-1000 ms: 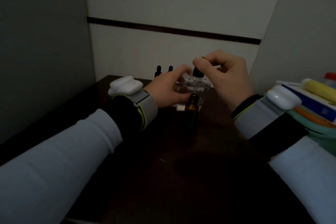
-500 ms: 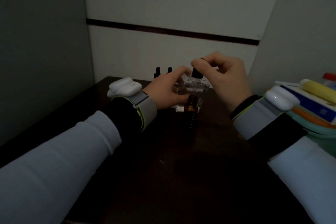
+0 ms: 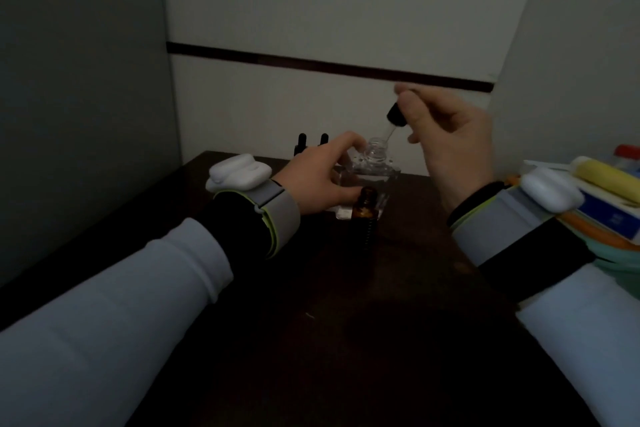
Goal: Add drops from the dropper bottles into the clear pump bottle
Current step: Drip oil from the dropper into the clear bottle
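While left hand [image 3: 318, 180] grips clear pump bottle [image 3: 376, 158] — dropper [image 3: 395, 116] above its neck, pinched by right hand [image 3: 450, 144].

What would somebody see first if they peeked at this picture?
Probably the right hand, high in the middle, pinching a black dropper whose glass tip points down at the open mouth of the clear bottle. The left hand holds that bottle on the dark table, and a small open brown bottle stands just in front of it.
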The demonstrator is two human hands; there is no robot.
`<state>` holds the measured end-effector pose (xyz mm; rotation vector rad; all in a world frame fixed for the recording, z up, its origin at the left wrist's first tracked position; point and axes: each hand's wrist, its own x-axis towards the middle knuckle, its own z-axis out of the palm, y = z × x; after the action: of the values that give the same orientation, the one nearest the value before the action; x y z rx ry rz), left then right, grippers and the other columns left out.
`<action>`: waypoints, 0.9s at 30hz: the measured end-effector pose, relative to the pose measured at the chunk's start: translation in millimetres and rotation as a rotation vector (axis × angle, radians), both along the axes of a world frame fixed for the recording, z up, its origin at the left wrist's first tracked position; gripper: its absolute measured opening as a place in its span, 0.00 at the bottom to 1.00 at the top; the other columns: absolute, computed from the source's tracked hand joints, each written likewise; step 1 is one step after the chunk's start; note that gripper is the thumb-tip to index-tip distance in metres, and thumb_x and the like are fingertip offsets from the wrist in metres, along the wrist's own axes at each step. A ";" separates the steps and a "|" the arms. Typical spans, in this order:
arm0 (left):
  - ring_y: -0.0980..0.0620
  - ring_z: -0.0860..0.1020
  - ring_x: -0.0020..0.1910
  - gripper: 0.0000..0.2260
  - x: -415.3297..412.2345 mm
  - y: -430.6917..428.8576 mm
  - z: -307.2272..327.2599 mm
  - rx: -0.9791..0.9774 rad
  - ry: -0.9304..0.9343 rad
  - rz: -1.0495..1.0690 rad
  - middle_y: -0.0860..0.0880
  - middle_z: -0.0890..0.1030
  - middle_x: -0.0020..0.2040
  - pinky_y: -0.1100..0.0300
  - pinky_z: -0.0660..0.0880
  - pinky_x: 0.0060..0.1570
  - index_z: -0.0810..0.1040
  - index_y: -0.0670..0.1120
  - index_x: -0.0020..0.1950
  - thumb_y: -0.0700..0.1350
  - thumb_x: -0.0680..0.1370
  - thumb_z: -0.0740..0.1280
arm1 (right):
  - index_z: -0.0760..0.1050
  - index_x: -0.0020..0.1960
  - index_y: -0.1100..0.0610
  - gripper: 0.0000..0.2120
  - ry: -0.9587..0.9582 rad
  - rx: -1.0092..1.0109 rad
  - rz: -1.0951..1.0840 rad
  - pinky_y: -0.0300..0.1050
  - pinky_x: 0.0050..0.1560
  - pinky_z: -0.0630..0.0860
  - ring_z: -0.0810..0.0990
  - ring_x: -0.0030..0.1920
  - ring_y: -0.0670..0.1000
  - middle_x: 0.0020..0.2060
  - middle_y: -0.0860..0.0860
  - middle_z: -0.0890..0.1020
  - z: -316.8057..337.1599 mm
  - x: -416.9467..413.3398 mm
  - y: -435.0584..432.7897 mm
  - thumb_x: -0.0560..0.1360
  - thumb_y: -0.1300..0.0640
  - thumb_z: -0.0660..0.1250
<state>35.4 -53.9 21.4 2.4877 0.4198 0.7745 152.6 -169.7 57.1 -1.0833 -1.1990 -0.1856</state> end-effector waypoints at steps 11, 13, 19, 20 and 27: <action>0.46 0.81 0.46 0.24 0.2 0.9 0.4 0.003 -0.010 -0.009 0.48 0.78 0.51 0.46 0.78 0.51 0.66 0.54 0.64 0.50 0.72 0.72 | 0.78 0.38 0.47 0.07 -0.093 -0.166 -0.069 0.37 0.42 0.75 0.79 0.38 0.40 0.35 0.43 0.81 -9.7 5.0 6.1 0.72 0.57 0.71; 0.47 0.81 0.46 0.24 0.1 1.1 0.2 0.007 -0.008 -0.005 0.48 0.78 0.52 0.46 0.78 0.51 0.66 0.54 0.64 0.51 0.72 0.72 | 0.78 0.39 0.48 0.06 -0.076 -0.174 -0.063 0.36 0.42 0.74 0.79 0.39 0.39 0.35 0.43 0.81 -9.8 4.6 5.9 0.72 0.57 0.71; 0.47 0.81 0.46 0.23 0.9 1.5 -0.3 -0.002 -0.012 -0.006 0.48 0.77 0.51 0.47 0.78 0.51 0.67 0.55 0.63 0.50 0.72 0.72 | 0.80 0.42 0.53 0.01 -0.050 -0.168 -0.089 0.33 0.40 0.73 0.79 0.39 0.38 0.36 0.45 0.82 -10.8 3.5 6.9 0.73 0.56 0.71; 0.47 0.81 0.45 0.23 1.1 1.7 -0.5 -0.002 -0.015 -0.006 0.48 0.77 0.51 0.47 0.78 0.51 0.66 0.55 0.63 0.50 0.72 0.72 | 0.80 0.43 0.54 0.02 -0.051 -0.171 -0.092 0.35 0.41 0.74 0.79 0.39 0.40 0.36 0.45 0.82 -11.5 3.5 7.2 0.73 0.56 0.71; 0.47 0.81 0.46 0.23 0.7 0.3 0.7 0.002 -0.007 -0.003 0.48 0.77 0.53 0.46 0.78 0.51 0.66 0.54 0.63 0.49 0.72 0.72 | 0.80 0.43 0.52 0.01 -0.042 -0.158 -0.093 0.33 0.41 0.73 0.79 0.39 0.39 0.36 0.44 0.82 -13.6 4.5 10.1 0.73 0.55 0.71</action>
<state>36.1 -53.6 22.1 2.4859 0.4126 0.7821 157.1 -159.6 43.5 -1.2795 -1.2173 -0.1886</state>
